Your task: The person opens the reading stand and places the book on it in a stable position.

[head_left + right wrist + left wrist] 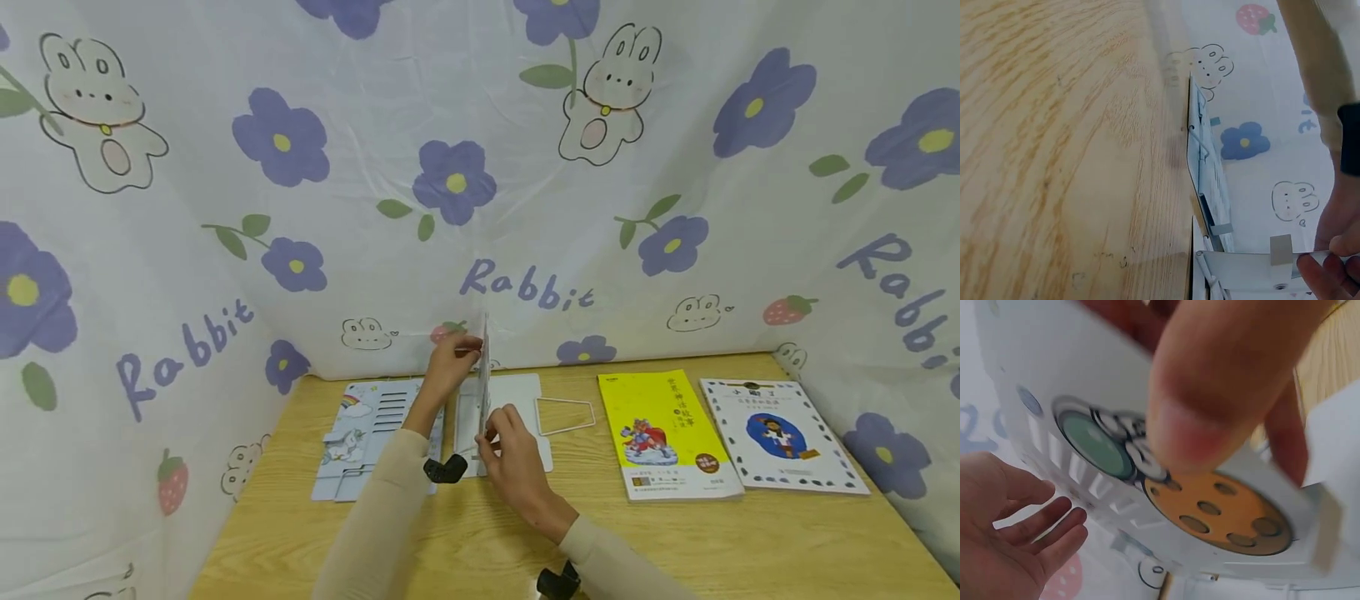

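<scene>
A white folding book stand (542, 417) stands on the table, with one panel upright between my two hands. A cartoon with a green and an orange circle (1213, 515) shows on that panel in the left wrist view. My right hand (513, 454) pinches the panel's near lower edge, its thumb (1210, 400) lying over the printed face. On the panel's other side, my left hand (448, 367) is near its upper far part. The left fingers look loosely extended in the left wrist view; whether they touch the panel I cannot tell. A clip (1281, 256) sits on the panel edge.
A wire frame (566, 417) sticks out to the right of the stand. To the left lies a pale blue unicorn book stand (348, 446). A yellow book (660, 417) and a white book (780, 433) lie to the right. Printed cloth (525, 225) hangs behind the table.
</scene>
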Tool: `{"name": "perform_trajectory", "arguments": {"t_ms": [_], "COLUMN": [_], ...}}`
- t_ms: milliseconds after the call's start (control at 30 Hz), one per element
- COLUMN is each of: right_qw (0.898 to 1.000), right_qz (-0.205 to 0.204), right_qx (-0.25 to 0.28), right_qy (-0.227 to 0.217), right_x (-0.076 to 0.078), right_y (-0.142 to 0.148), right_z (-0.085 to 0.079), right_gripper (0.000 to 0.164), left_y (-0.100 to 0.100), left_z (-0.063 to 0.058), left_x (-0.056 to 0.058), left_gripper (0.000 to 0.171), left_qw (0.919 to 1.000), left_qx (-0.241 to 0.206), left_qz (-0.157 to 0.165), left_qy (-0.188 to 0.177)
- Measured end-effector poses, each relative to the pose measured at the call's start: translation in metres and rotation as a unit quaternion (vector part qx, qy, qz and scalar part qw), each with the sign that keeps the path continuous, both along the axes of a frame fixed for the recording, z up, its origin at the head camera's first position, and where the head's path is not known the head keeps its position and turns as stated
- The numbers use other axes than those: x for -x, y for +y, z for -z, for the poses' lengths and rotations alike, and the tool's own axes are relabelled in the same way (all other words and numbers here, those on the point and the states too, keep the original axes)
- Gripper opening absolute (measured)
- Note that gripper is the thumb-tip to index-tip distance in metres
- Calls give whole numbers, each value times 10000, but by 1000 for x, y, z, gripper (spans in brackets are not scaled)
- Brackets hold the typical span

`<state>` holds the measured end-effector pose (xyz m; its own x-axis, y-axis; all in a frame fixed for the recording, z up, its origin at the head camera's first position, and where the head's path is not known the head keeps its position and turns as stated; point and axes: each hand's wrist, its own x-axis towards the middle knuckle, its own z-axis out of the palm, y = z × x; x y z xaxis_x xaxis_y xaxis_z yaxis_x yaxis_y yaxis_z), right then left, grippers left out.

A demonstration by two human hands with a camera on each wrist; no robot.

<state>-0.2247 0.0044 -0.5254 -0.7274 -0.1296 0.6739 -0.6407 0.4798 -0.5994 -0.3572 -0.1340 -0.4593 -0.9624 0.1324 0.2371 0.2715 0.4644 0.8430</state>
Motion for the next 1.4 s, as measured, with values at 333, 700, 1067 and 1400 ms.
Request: {"name": "perform_trajectory", "arguments": {"t_ms": [333,700,1067,1400], "right_qw": [9999,9995,9987,9987], "right_qz": [-73,38,-12,-145], "right_qx": [138,203,212,7], "right_qy": [35,232,455,486], "right_x": [1,2,4,6], "right_y": [-1,-2,-2,4], "right_z": [3,4,9,10], "right_gripper": [24,25,27,25], "left_y": [-14,-20,-5,8], "left_z": [-3,2,4,6], "left_x": [-64,-116,-127,-128], "left_gripper": [23,40,51,33], "left_qw": [9972,9976,9976,9915], "left_qx": [-704,-485,-492,542], "left_qz": [154,447,497,-150], "left_qy": [-177,-200,-12,1177]}}
